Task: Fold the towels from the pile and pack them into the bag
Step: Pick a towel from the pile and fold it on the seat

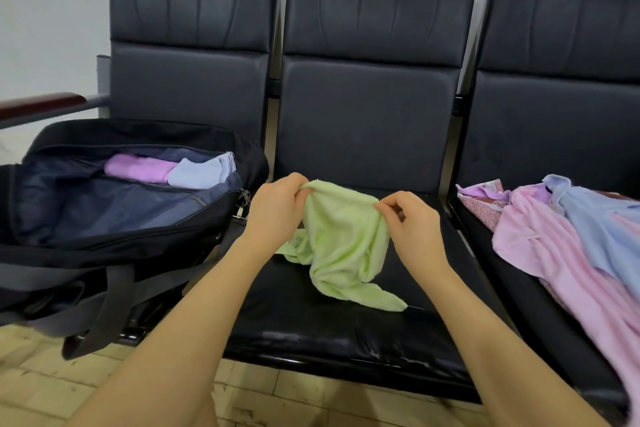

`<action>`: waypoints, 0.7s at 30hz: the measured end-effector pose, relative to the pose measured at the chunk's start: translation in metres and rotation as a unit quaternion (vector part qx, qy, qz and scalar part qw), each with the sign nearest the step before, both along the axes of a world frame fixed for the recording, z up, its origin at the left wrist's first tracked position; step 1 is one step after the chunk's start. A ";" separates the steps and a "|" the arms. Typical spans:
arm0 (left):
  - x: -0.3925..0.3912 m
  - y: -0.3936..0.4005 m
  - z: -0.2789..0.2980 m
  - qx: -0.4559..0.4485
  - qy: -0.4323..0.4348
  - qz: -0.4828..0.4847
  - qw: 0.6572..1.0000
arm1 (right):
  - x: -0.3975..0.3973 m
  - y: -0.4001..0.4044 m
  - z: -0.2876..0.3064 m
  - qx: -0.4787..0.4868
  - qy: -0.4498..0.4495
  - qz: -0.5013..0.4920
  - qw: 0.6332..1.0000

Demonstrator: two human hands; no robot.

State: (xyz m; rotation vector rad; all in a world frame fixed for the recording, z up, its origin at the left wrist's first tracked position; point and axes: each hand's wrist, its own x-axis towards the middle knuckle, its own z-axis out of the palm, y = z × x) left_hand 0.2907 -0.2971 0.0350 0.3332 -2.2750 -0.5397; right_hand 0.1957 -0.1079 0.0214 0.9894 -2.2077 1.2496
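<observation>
A light green towel (pixel 343 246) hangs crumpled over the middle black seat (pixel 311 333), its lower end resting on the cushion. My left hand (pixel 277 208) pinches its upper left edge and my right hand (pixel 412 225) pinches the upper right edge. An open black bag (pixel 104 218) sits on the left seat, with a folded purple towel (pixel 138 166) and a folded pale blue towel (pixel 204 172) inside. The pile on the right seat holds a pink towel (pixel 554 253), a blue towel (pixel 602 218) and a patterned purple one (pixel 481 201).
Three black padded seats stand in a row against a pale wall. A wooden armrest (pixel 45 104) juts out at the far left. The bag's straps (pixel 114 305) hang over the seat's front edge above a tiled floor (pixel 52 374).
</observation>
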 end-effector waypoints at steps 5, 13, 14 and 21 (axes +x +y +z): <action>0.004 -0.002 0.027 0.095 0.021 -0.016 0.995 | 0.015 0.006 0.024 -0.116 -0.075 -0.002 0.990; 0.010 -0.005 0.101 0.160 0.082 -0.015 0.984 | 0.022 0.007 0.102 -0.305 -0.172 0.009 0.937; 0.011 -0.007 0.111 0.177 0.096 -0.011 0.979 | 0.022 0.009 0.113 -0.318 -0.179 0.017 0.931; 0.014 -0.019 0.165 0.285 0.186 -0.009 0.940 | 0.015 0.023 0.169 -0.326 -0.138 -0.025 0.935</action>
